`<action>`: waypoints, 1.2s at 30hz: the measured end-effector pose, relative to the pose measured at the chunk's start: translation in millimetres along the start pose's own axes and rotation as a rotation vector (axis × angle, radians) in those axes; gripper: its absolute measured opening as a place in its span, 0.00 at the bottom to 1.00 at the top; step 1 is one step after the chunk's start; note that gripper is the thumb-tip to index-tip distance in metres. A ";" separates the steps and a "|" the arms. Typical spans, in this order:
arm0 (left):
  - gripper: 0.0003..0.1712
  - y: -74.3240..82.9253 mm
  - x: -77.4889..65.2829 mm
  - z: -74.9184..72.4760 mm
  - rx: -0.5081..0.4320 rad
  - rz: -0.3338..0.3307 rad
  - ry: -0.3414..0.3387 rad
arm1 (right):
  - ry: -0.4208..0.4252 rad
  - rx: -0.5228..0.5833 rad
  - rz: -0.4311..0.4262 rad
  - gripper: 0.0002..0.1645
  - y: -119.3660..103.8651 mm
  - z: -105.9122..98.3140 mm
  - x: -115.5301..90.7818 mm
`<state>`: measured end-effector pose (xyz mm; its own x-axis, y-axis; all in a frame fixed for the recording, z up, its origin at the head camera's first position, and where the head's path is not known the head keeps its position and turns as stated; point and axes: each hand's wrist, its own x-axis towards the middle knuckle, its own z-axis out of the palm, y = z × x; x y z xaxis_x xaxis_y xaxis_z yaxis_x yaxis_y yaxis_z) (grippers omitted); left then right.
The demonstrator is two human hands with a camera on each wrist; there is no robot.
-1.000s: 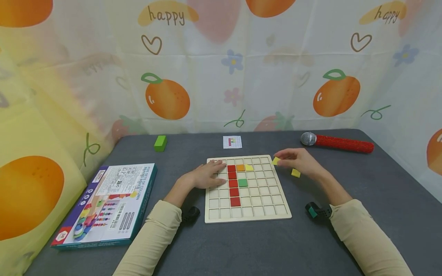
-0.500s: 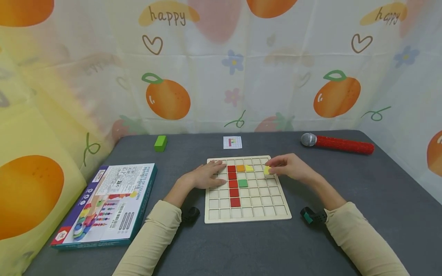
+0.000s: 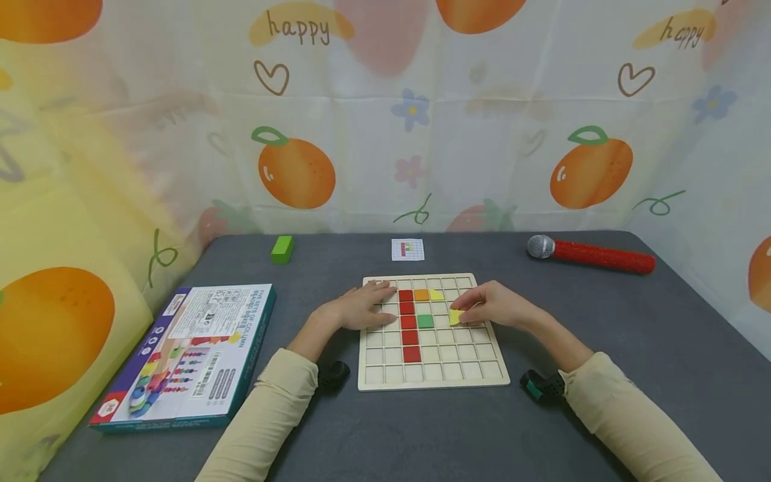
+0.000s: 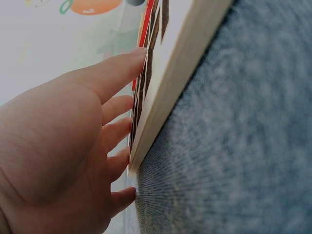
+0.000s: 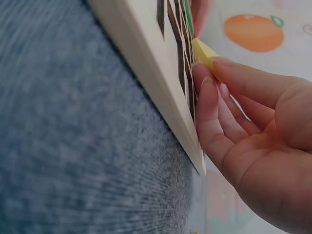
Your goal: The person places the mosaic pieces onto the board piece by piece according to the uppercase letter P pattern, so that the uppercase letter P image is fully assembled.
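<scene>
A pale wooden grid board [image 3: 434,376] lies on the dark table. A column of several red square tiles [image 3: 410,337] fills cells left of its middle, with an orange tile [image 3: 421,294], a yellow tile [image 3: 436,294] and a green tile [image 3: 425,321] to the right. My left hand [image 3: 360,306] rests with spread fingers on the board's left side; the left wrist view shows its fingertips [image 4: 139,51] along the edge. Between thumb and fingers my right hand [image 3: 496,304] pinches another yellow tile [image 5: 204,52], tilted over the board's right half, just right of the green tile.
Behind the board lies a small printed pattern card [image 3: 407,250]. A green block [image 3: 282,250] stands at the back left and a red microphone [image 3: 602,256] at the back right. A flat boxed set [image 3: 193,355] lies on the left. A printed curtain [image 3: 361,120] hangs behind the table.
My right hand has carried the yellow tile leftward and nearer, from beyond the board's right edge to over its cells. The left hand has stayed in place.
</scene>
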<state>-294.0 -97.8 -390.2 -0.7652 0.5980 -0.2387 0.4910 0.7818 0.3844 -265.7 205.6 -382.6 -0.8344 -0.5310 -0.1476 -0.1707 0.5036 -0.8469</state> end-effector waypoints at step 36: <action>0.40 1.6 -2.7 -3.0 -0.021 0.038 0.007 | 0.042 -0.021 0.049 0.12 -19.1 11.6 10.9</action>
<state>-292.4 -98.6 -386.2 -0.7489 0.6259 -0.2178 0.5109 0.7546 0.4118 -265.5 182.3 -373.9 -0.8632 -0.4766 -0.1664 -0.1399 0.5425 -0.8283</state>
